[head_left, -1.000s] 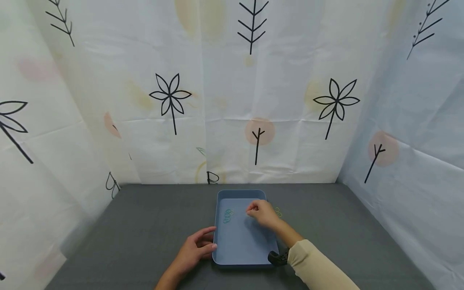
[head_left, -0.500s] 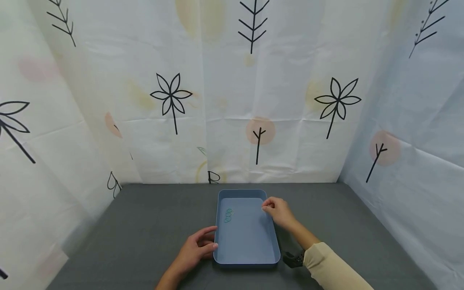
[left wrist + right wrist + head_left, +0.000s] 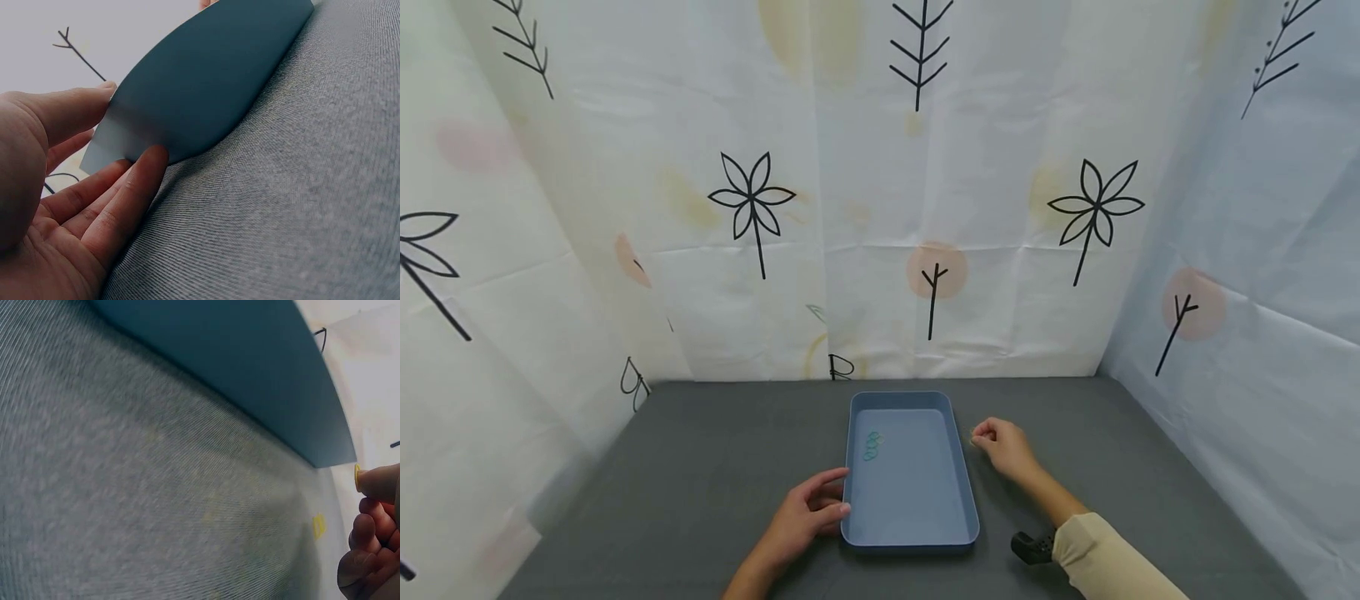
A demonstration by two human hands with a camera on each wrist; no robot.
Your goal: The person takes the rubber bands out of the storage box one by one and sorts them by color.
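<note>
A blue rectangular tray [image 3: 910, 500] stands on the grey table. Along its left wall rests my left hand [image 3: 808, 512], its fingertips and thumb touching the outside near the rim. My right hand [image 3: 1009, 450] is just beyond the tray's right wall, low over the cloth. Between its thumb and finger it pinches a thin yellow rubber band [image 3: 357, 478]. Below those fingers, in the right wrist view, another yellow rubber band [image 3: 319, 526] lies on the cloth. Inside the tray, towards the upper left, several green rubber bands [image 3: 871, 450] lie in a small group with a yellowish one [image 3: 880, 439].
Grey cloth [image 3: 737, 442] covers the table on both sides of the tray. A white patterned curtain [image 3: 865, 183] encloses the back and sides. A black device [image 3: 1032, 548] is worn on the right wrist, near a beige sleeve [image 3: 1108, 558].
My right hand has moved right, from over the tray, across its right wall to the table beside it. The left hand and the tray have stayed in place.
</note>
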